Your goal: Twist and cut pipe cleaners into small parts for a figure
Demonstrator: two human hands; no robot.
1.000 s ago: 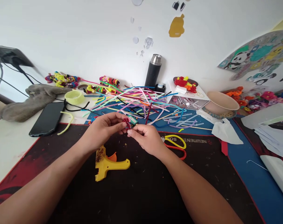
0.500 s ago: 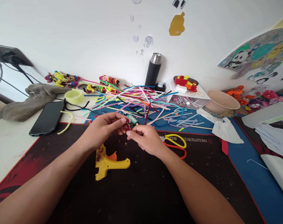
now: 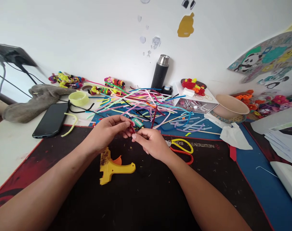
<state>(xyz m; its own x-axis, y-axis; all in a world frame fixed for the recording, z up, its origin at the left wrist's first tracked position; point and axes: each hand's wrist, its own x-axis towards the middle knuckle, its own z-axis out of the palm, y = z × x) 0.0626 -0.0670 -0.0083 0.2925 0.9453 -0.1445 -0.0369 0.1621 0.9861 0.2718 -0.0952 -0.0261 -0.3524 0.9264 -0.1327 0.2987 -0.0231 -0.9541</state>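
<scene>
Between the fingertips of my left hand (image 3: 109, 131) is a short, dark red, glittery pipe cleaner (image 3: 131, 127), pinched and bent. The thumb and forefinger of my right hand (image 3: 152, 142) close on its lower end, a little to the right. My curled fingers hide part of it. Below my left wrist a yellow hot glue gun (image 3: 117, 168) with an orange trigger lies on the black mat (image 3: 146, 202). Scissors (image 3: 183, 147) with one yellow and one red handle lie partly behind my right hand. A green-and-white labelled item (image 3: 137, 122) sits just beyond my fingers.
A heap of coloured pipe cleaners (image 3: 138, 102) spreads behind my hands. A black thermos (image 3: 160, 72) stands against the wall. At left are a phone (image 3: 50, 120) and a pale yellow tape roll (image 3: 78, 98); at right, a beige bowl (image 3: 232, 104) and crumpled tissue (image 3: 235, 136).
Both hands stay together, with small finger shifts around the red pipe cleaner. The whole view has moved slightly, so the scene sits a little further right.
</scene>
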